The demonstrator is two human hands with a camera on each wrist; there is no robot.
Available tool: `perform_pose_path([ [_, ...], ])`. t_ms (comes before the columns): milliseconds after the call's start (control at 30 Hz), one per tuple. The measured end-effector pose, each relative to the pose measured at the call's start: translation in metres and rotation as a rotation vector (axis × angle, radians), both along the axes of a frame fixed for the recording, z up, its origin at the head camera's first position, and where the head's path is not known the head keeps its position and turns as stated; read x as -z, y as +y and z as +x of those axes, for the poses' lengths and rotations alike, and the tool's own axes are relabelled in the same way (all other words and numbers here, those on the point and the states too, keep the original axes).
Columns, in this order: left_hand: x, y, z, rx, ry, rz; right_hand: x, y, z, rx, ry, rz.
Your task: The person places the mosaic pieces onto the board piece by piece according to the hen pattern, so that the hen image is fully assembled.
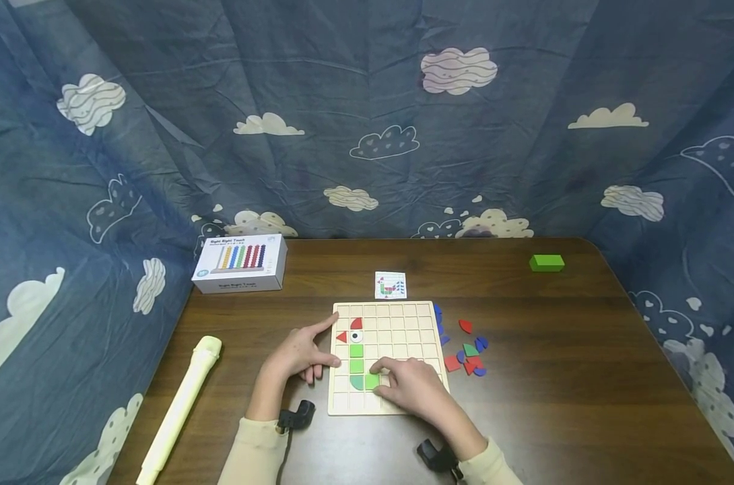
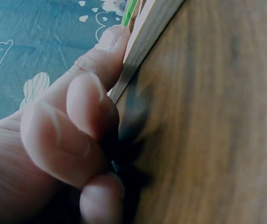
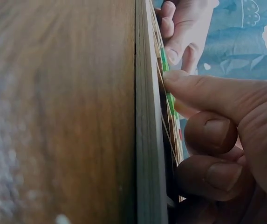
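A wooden grid board [image 1: 397, 330] lies on the table in front of the person. My left hand [image 1: 300, 351] rests at its left edge, index finger and thumb spread along the rim, other fingers loosely bent below. With index finger and thumb, my right hand [image 1: 417, 387] pinches a green square tile [image 1: 372, 382] low on the grid. Left of that tile sits a green quarter-round tile [image 1: 357, 382]. Above stand green squares [image 1: 357, 358], a round eye tile [image 1: 357, 336], a red triangle [image 1: 342, 337] and a red quarter-round [image 1: 357, 323].
Loose red, blue and green tiles [image 1: 469, 350] lie right of the board. A small picture card [image 1: 390, 285] is behind it. A white box [image 1: 241, 264] stands back left, a green block [image 1: 547, 263] back right, and a pale yellow stick [image 1: 182, 407] lies at the left.
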State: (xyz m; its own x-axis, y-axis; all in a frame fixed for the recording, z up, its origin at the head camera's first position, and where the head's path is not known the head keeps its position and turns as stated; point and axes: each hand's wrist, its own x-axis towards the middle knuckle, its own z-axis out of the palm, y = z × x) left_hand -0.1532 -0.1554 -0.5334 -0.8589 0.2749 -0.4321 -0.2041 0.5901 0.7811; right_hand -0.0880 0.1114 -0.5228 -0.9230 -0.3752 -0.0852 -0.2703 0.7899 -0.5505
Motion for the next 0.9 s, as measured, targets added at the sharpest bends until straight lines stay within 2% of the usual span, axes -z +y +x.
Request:
perform_pose_path([
  [400, -0.0012, -0.0004, 0.0005, 0.006, 0.005, -0.013, 0.0020, -0.0009, 0.0017, -0.009, 0.043, -0.003],
  [900, 0.0009, -0.0011, -0.0022, 0.021, -0.002, 0.008, 0.0039, -0.0018, 0.0020, 0.009, 0.038, 0.009],
])
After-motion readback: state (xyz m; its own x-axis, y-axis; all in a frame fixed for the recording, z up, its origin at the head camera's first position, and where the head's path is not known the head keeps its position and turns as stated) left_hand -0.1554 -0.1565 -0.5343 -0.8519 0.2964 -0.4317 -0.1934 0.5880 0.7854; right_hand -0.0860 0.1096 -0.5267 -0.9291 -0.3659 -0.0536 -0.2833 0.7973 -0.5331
